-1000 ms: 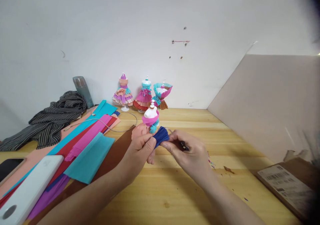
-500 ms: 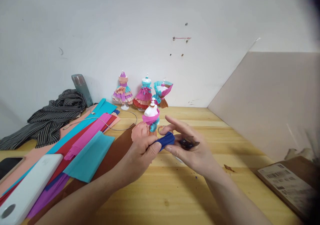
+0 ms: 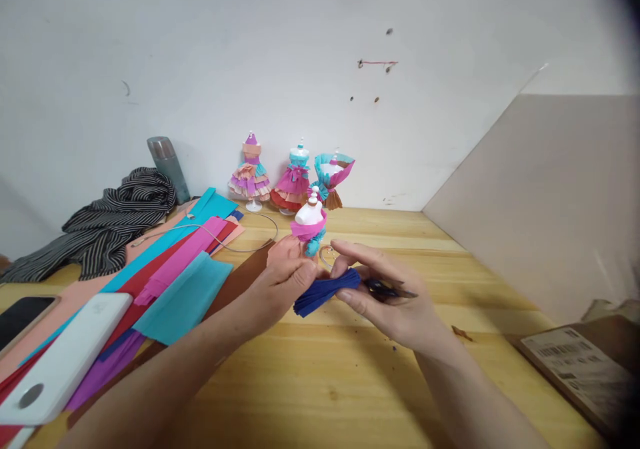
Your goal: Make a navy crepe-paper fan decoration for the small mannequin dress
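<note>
Pleated dark blue crepe paper (image 3: 327, 292) is held between my two hands above the table, its lower left end fanned out. My left hand (image 3: 280, 296) is closed, its thumb and fingers at the paper's upper left edge. With thumb and fingertips, my right hand (image 3: 385, 296) pinches the gathered right end. A dark tool with a pointed tip (image 3: 387, 289) also lies in the right palm; its kind is partly hidden. Just beyond the hands stands a small white dress form (image 3: 309, 216) with a pink band, a turquoise ruffle and a peach paper piece (image 3: 285, 250).
Three paper-dressed dolls' forms (image 3: 293, 179) stand by the wall. At left are coloured crepe sheets (image 3: 185, 296), a white device (image 3: 70, 356), a phone (image 3: 25, 316), a striped cloth (image 3: 120, 219) and a flask (image 3: 169, 168). A cardboard parcel (image 3: 575, 369) lies at right.
The blue paper has spread from a tight bundle into a fan at its left end. My left hand has shifted from gripping across it to its upper edge. The view has moved slightly.
</note>
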Demonstrator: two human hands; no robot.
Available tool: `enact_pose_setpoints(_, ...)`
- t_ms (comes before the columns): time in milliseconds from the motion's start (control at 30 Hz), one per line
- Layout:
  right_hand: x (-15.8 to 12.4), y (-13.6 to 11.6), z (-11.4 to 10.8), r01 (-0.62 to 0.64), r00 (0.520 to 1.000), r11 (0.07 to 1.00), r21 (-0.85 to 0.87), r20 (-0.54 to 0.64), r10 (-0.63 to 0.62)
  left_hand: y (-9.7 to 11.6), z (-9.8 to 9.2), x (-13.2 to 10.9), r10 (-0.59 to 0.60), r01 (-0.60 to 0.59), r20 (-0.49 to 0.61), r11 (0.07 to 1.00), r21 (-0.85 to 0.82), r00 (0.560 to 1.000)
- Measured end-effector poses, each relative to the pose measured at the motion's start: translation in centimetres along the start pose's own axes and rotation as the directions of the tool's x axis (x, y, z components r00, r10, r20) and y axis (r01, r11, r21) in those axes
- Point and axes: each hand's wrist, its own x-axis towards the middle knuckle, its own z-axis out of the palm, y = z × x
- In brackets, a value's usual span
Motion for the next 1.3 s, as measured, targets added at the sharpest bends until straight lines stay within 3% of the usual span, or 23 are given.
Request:
enact_pose_setpoints(100,0.0,0.2,0.0,0.005,1.000,1.000,0.005,0.013,-0.005,-0.4,-0.5,-0.4,-0.114,0.103,0.304,0.993,0.054,0.946)
enact_pose_setpoints(167,0.0,0.4,0.0,-0.013,1.000,1.000,0.012,0.019,0.013,-0.5,-0.8,-0.8,-0.230,0.247,0.386,0.969,0.006,0.893)
enact_pose_setpoints(233,0.0,0.6,-0.1,-0.022,0.999,0.999,0.033,0.030,0.021,-0.4,-1.0,-1.0,-0.265,0.298,0.398,0.954,-0.023,0.878)
enact_pose_setpoints(433,0.0,1.0,-0.1,0.011,0.996,0.985,0.173,0.083,-0.026,-0.5,-1.0,-0.5,-0.177,0.203,0.307,0.978,-0.053,0.935)
enact_pose_setpoints(600,-0.2,1.2,0.0,0.012,0.996,0.993,0.121,0.086,-0.023,-0.4,-0.9,-0.3,-0.251,0.273,0.438,0.962,0.013,0.863)
enact_pose_setpoints(800,-0.4,1.1,0.1,0.000,0.993,0.986,0.167,0.118,-0.020,0.2,-0.2,-0.7,-0.352,0.396,0.461,0.918,0.000,0.815)
enact_pose_setpoints(933,-0.2,0.6,0.1,-0.065,0.992,0.978,0.197,0.121,0.041,0.3,-0.1,-1.0,-0.307,0.315,0.414,0.948,0.051,0.857)
enact_pose_setpoints(1133,0.3,-0.5,-1.3,-0.194,0.978,0.976,0.094,-0.060,0.200,0.8,0.1,-0.9,-0.172,0.161,0.313,0.985,0.061,0.934)
enact_pose_setpoints(1300,0.4,-1.4,-0.9,-0.261,0.965,0.946,0.190,0.079,0.250,0.9,0.3,-1.1,-0.160,0.138,0.318,0.986,0.091,0.935)
